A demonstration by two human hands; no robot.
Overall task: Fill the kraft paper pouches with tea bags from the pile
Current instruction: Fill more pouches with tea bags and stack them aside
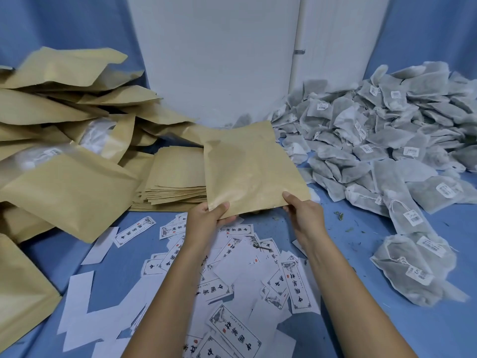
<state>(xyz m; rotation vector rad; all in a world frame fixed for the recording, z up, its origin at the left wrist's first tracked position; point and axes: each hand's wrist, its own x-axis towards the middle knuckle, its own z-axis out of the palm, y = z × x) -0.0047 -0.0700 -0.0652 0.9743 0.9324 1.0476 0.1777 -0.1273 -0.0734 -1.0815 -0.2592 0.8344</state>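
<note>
Kraft filled pouches (72, 192) heaped left, tea bags (38, 157) visible through clear windows. Tea bag pile (387, 140) right. Flat empty pouch stack (175, 182) centre. Held pouch (247, 166) flat, contents unseen; left hand (206, 219), right hand (305, 214) pinch near corners.

Matt kraft-paper pouch (247, 166); tea bags (387, 140) seemingly fibrous mesh; smooth paper labels (232, 329).

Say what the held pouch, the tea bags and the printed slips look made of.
The pouch: tan kraft paper, matte, softly creased; a pouch on the left shows a clear window, likely plastic film. The tea bags: probably non-woven filter fabric, grey-white, fuzzy, semi-sheer, with drawstrings. The slips: thin white paper, flat, black print.
</note>
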